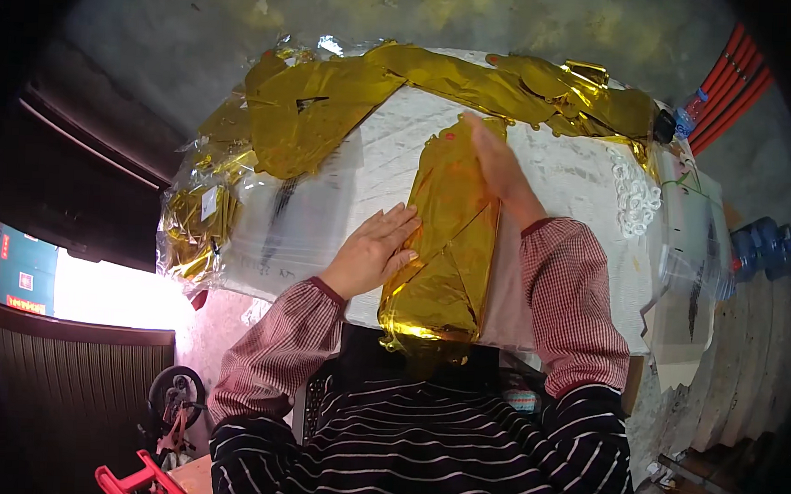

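A flat, folded gold foil piece, which looks like an uninflated foil balloon (449, 223), lies lengthwise in front of me. Its near end hangs over the table's front edge, and creases cross its lower half. My left hand (376, 251) rests on its left edge with fingers spread, pressing flat. Along its right edge near the far end lies my right hand (498, 166), fingers stretched out; its palm side is hidden. Further gold foil pieces (317, 111) spread along the table's far side, partly overlapping.
The pale-covered table (557, 183) carries a clear plastic bag of gold foil (204, 230) at left and a pile of white rings (634, 197) at right. Beyond stand a small bottle (691, 110), red pipes (733, 85) and a blue water jug (764, 245). A red stool (142, 481) is at lower left.
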### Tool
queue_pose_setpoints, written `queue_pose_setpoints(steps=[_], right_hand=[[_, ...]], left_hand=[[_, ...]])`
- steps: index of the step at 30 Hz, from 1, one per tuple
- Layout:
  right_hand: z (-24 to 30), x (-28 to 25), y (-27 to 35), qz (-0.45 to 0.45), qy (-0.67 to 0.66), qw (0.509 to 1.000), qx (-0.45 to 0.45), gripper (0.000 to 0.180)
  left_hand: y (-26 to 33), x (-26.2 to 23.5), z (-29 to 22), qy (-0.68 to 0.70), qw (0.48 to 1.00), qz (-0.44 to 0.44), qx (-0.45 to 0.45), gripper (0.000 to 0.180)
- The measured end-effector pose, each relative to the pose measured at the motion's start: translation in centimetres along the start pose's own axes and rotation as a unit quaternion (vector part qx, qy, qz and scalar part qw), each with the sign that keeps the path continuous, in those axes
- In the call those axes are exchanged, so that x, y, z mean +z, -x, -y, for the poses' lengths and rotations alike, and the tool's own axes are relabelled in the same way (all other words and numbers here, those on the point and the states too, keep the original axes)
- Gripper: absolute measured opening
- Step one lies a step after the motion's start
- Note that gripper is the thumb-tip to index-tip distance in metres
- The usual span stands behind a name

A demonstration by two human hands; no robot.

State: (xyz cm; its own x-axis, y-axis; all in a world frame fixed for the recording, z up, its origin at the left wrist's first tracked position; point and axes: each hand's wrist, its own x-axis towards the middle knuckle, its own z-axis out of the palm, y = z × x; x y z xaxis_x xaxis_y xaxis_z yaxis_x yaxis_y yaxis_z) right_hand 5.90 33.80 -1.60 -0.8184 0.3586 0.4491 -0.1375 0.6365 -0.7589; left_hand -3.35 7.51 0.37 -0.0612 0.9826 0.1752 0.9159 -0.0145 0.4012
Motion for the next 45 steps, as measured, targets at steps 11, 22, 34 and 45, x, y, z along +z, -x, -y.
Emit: queue_pose_setpoints(steps=[11, 22, 34, 45], right_hand=[[1.9, -1.2, 0.9, -0.093, -0.119, 0.981, 0.121, 0.047], [1.7, 2.8, 2.1, 0.177, 0.322, 0.924, -0.105, 0.045], [1.9, 3.1, 2.3, 0.160, 0.338, 0.925, -0.069, 0.050], [1.2, 1.6, 1.8, 0.073, 0.273, 0.959, -0.023, 0.053]], left_hand=[[0.2, 0.2, 0.0, -0.031, 0.999, 0.005, -0.010, 0.052], [0.3, -0.1, -0.2, -0.022, 1.000, 0.016, -0.014, 0.053], [2.2, -0.7, -2.6, -0.019, 0.998, 0.052, 0.011, 0.060], [2.3, -0.6, -2.7, -0.010, 0.999, 0.051, 0.011, 0.062]])
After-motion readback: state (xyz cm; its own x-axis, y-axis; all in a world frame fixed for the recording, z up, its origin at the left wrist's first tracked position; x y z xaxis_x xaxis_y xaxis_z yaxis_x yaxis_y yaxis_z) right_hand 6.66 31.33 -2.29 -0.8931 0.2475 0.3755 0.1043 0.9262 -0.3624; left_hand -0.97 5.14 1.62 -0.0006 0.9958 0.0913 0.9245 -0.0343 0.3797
